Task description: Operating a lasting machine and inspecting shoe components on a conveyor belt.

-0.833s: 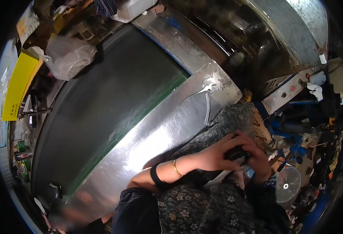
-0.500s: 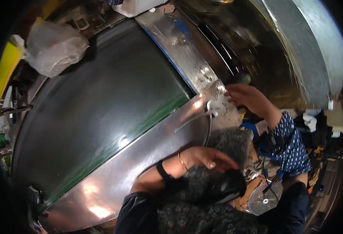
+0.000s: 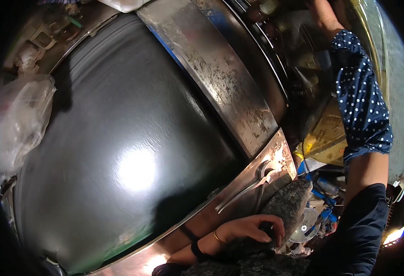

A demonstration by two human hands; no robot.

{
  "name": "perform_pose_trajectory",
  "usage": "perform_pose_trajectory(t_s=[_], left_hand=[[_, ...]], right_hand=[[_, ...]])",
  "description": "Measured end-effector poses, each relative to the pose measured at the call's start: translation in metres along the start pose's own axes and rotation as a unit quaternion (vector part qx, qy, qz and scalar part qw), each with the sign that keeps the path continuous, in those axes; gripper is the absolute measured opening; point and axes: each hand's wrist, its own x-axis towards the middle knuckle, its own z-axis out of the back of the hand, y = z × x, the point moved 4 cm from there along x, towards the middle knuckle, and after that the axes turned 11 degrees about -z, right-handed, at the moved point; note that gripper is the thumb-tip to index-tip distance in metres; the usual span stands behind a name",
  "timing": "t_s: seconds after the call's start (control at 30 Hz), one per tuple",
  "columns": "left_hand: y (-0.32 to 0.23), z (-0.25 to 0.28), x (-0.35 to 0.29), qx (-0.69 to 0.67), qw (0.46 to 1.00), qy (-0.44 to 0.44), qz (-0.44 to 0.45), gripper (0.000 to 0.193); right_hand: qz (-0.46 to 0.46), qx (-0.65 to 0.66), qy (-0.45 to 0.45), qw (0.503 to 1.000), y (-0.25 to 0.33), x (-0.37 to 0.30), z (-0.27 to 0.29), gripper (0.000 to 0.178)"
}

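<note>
Currently, left hand [image 3: 248, 228] curls round dark rounded object [image 3: 266, 227]; right hand [image 3: 323, 14] partly cropped, can't tell grip.

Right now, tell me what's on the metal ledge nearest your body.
A pliers-like tool lies near the right corner of the ledge. The left forearm and floral cloth block part of its near side; anything beneath them cannot be seen.
</note>
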Motion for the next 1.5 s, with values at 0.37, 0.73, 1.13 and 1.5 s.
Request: perform_pose_trajectory(t_s=[0.37,0.73,1.13,1.5], left_hand=[[0.004,-0.007,0.002,0.03,1.0,-0.006,-0.009,0.062],[0.043,-0.048,0.016,0.262,0.963,0.034,-0.061,0.07],[0.15,-0.122,0.006,0.566,0.784,-0.248,-0.052,0.043],[0.199,-0.161,-0.001,0.795,0.598,-0.038,-0.092,0.042]], right_hand=[[-0.164,-0.23,0.293,0.913,-0.016,-0.113,-0.022,0.062],[-0.331,0.281,-0.102,0.895,-0.095,-0.72,-0.044,0.026],[-0.109,0.273,0.05,0.955,-0.102,-0.753,-0.095,0.055],[-0.05,0.135,-0.091,0.985,-0.109,-0.774,-0.047,0.045]])
